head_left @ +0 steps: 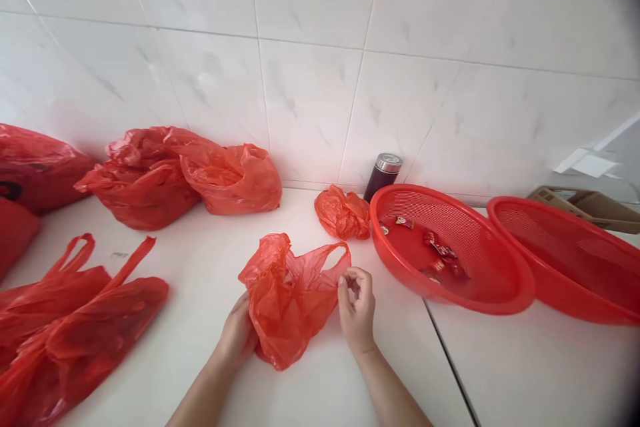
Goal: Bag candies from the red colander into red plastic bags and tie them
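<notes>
A thin red plastic bag [290, 310], crumpled and with one handle loop standing up, is between my two hands above the white table. My left hand [240, 330] grips its left side, the fingers partly hidden behind the plastic. At the right edge, just below the handle loop, my right hand [358, 307] pinches the bag with thumb and curled fingers. Behind it lies a second crumpled red plastic bag [343, 212]. To the right stands a red plastic basket [453, 247] with perforated sides, holding several small red wrapped packets [440, 250].
Several filled red bags [230, 180] line the tiled wall, and more bags [95, 340] lie at the left. A dark flask [383, 177] stands behind the basket. Further right are another red basket [565, 260] and a cardboard box [595, 210]. A seam [450, 360] crosses the tabletop.
</notes>
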